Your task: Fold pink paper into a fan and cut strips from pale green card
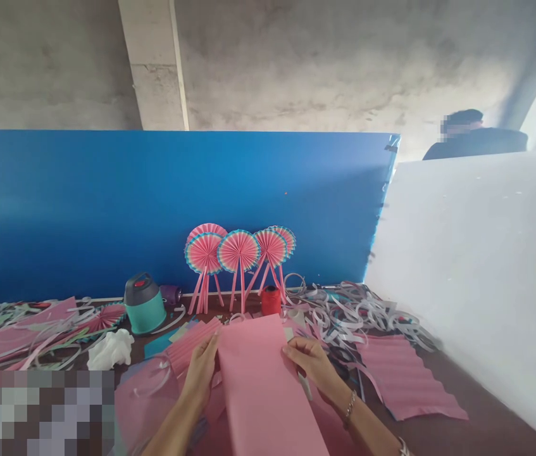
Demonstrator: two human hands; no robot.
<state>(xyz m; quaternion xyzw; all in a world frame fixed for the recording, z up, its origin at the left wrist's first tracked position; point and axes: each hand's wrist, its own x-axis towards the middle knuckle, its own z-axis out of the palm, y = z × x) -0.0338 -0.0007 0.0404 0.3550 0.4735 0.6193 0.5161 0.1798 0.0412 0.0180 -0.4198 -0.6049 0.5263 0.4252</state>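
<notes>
A long pink paper sheet (262, 386) runs from between my hands down past the bottom of the view. At its left edge my left hand (205, 364) pinches the paper. My right hand (312, 364), with a bracelet at the wrist, is closed on the sheet's right edge near the top. Beneath and left of it lie pleated pink paper (192, 348) and more pink sheets (142, 396). A red spool (271, 300) stands just beyond the sheet's far end. Several round pleated paper fans (239, 252) on pink sticks lean against the blue panel behind.
A teal and black container (144, 305) and a crumpled white wad (111, 349) sit on the left. Curled paper strips (348, 313) and a wavy pink sheet (405, 377) lie on the right. Blue (154, 209) and white (481, 272) panels border the table; a person (479, 139) is beyond.
</notes>
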